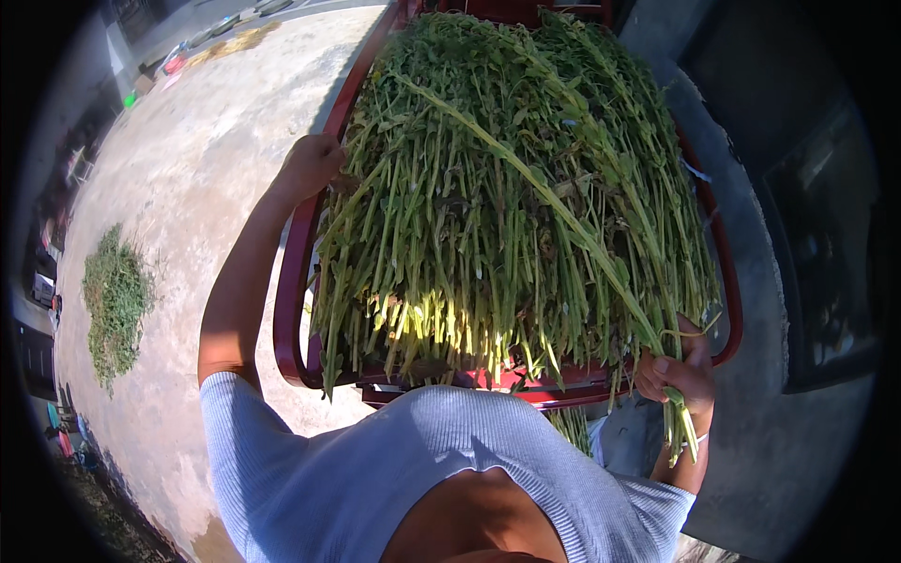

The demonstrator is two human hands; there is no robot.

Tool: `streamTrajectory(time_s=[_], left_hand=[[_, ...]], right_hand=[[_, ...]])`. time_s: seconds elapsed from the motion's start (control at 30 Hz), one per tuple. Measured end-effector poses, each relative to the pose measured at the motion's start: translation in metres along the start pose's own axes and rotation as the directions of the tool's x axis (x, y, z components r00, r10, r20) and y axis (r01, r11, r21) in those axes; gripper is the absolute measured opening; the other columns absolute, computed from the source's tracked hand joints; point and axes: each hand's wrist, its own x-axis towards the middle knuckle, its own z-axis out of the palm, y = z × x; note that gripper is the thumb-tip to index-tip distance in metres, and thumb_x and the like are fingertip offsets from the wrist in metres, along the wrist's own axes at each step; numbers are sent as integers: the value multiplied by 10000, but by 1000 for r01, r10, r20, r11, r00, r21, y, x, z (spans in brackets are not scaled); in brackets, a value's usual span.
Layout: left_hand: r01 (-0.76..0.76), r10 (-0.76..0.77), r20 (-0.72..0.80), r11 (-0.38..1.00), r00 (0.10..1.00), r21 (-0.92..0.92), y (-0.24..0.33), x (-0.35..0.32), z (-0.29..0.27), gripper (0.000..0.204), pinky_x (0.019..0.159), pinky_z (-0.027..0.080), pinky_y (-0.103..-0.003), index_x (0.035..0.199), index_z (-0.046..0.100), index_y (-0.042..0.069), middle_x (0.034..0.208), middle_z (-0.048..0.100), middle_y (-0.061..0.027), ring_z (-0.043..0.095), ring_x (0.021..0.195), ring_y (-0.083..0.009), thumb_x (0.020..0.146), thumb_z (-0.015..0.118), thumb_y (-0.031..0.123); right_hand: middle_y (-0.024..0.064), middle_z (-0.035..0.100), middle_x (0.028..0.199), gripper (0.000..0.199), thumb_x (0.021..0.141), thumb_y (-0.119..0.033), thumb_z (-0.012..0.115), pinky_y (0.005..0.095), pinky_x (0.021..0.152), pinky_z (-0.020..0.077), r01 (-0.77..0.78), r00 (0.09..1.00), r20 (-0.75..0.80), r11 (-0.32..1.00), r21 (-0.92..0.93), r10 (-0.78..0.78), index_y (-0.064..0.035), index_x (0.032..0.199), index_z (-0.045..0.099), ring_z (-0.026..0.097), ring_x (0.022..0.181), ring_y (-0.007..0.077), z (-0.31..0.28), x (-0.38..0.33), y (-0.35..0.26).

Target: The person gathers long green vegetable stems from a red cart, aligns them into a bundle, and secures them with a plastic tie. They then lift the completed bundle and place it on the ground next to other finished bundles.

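A thick heap of cut green plant stalks (469,216) fills a red metal cart (293,310), their leafy tops at the far side and bare cut ends toward me. My right hand (678,377), at the near right corner, is closed round a few long stalks (601,255). Their cut ends stick out below the fist, and they slant up and left across the heap. At the heap's left edge my left hand (314,167) is a fist over the cart's side rail, against the outer stalks. Whether it grips rail or stalks is hidden.
A small pile of green plants (114,305) lies on the pale concrete floor (202,178) at the left. A dark window or door panel (826,225) is set in the grey wall on the right. More stalks (569,427) show below the cart's near edge.
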Motion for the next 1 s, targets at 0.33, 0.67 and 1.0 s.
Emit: streamTrajectory(time_s=[0.33, 0.67, 1.0], left_hand=[[397, -171, 360, 305, 917, -866, 78, -137, 114, 68, 433, 282, -190, 842, 503, 89, 741, 548, -29, 399, 514, -64, 910, 507, 93], [23, 197, -234, 718, 952, 696, 51, -61, 44, 366, 691, 478, -422, 965, 571, 36, 901, 618, -132, 603, 759, -306, 789, 664, 343], [101, -17, -114, 599, 993, 794, 51, -47, 73, 185, 669, 503, -429, 823, 616, 27, 835, 634, -180, 638, 777, -307, 787, 609, 208]], right_hand=[[62, 431, 625, 413, 794, 39, 541, 251, 426, 344, -152, 988, 26, 951, 271, 150, 0, 1184, 411, 397, 457, 127, -32, -1, 92], [47, 390, 549, 337, 785, -18, 554, 253, 386, 287, -103, 992, -49, 961, 257, 120, 13, 1104, 451, 344, 382, 113, -36, -9, 92], [50, 390, 550, 299, 787, -9, 543, 240, 369, 287, -64, 997, -19, 973, 221, 70, 23, 1069, 452, 342, 375, 109, -35, -9, 88]])
